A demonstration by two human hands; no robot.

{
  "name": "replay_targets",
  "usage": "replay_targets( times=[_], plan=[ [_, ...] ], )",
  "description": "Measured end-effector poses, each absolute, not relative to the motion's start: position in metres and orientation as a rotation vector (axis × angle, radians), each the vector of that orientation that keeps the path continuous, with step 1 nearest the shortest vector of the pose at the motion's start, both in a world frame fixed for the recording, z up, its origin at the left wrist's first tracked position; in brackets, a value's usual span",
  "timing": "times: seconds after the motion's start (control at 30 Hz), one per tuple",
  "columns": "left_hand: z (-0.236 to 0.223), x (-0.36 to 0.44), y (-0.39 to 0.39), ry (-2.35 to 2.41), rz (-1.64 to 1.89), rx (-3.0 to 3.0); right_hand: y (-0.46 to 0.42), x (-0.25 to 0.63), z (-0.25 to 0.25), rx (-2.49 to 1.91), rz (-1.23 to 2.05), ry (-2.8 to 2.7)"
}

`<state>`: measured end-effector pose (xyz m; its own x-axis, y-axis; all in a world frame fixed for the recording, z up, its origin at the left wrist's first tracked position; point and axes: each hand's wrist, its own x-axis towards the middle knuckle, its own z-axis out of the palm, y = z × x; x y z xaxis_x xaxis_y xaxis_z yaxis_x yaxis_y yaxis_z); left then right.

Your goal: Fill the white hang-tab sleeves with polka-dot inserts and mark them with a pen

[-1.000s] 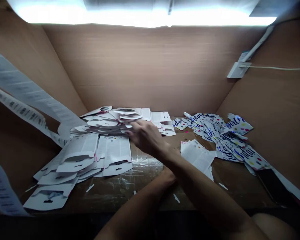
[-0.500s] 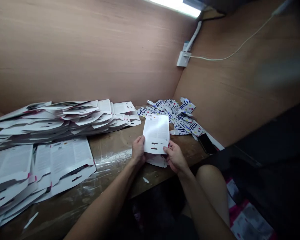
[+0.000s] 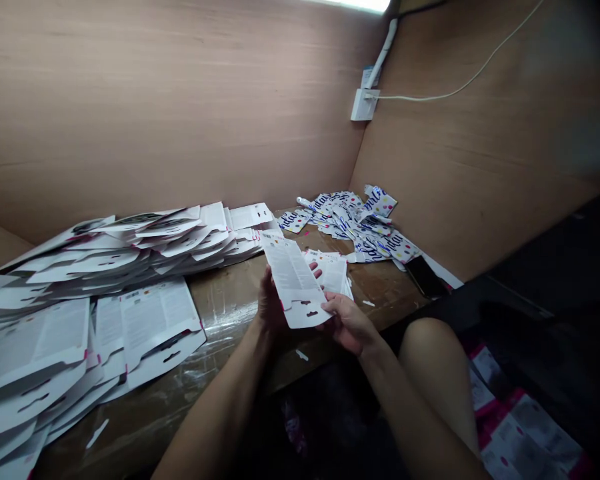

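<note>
Both hands hold one white printed card (image 3: 294,280) with a hang-hole slot at its near end, lifted over the table's front edge. My left hand (image 3: 270,303) is behind the card's left side, fingers curled round it. My right hand (image 3: 347,321) pinches the card's lower right corner. A small stack of similar white cards (image 3: 336,272) lies on the table just behind the held card.
A large heap of white cards (image 3: 105,253) covers the left of the wooden table (image 3: 230,300). Colourful dotted packets (image 3: 360,223) lie at the back right, a dark phone (image 3: 425,275) beside them. Wooden walls enclose the table; a wall socket (image 3: 363,103) with cable hangs above. More cards lie on the floor (image 3: 520,427).
The card has tilted from upright and facing me to slanted leftward and lifted a little. The view shifted slightly; the small stack behind it now shows.
</note>
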<state>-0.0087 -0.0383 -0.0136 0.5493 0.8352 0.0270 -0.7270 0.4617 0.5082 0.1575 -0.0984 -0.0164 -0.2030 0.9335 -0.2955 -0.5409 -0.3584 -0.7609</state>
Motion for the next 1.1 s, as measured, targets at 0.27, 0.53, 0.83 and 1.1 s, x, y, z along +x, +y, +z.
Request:
replay_targets(
  times=[0.27, 0.53, 0.83, 1.1],
  plan=[
    [-0.003, -0.014, -0.044, 0.278, 0.897, 0.512, -0.099, 0.153, -0.016, -0.986, 1.704, -0.701],
    [-0.007, -0.009, -0.038, 0.255, 0.907, 0.419, -0.103, 0.148, -0.014, -0.965, 1.595, -0.698],
    [-0.017, -0.004, -0.024, 0.319, 1.034, 0.348, -0.08, 0.158, -0.045, -1.401, 1.117, -1.258],
    [-0.03, -0.012, -0.005, 0.322, 1.12, 0.296, 0.004, 0.345, 0.018, -2.2, 0.076, -1.466]
  ],
)
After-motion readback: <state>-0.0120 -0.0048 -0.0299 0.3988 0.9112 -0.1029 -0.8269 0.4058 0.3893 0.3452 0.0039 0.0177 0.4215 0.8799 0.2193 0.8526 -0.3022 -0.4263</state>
